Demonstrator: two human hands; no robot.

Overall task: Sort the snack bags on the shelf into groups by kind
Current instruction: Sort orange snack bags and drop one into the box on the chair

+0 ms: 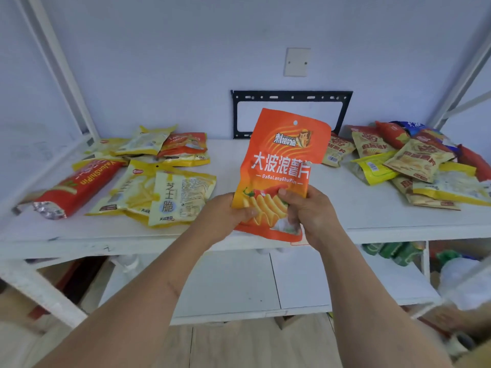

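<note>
Holding upright at frame centre, above the white shelf [372, 221], a glossy orange plastic chip bag [281, 160] is pinched at its lower corners by the left hand [228, 216] and right hand [308, 211]. Judged mid-sort, it probably belongs with the orange bag in the yellow-and-orange pile [159, 166] at left, not the mixed heap [414, 160] at right.

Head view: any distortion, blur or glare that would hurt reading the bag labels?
Head view: strong wide-angle bowing, shelf uprights lean outward; centre sharp, orange bag print legible in both hands; right pile and lower-right corner smeared; light soft and even, slight sheen on the red bag's foil end.
</note>
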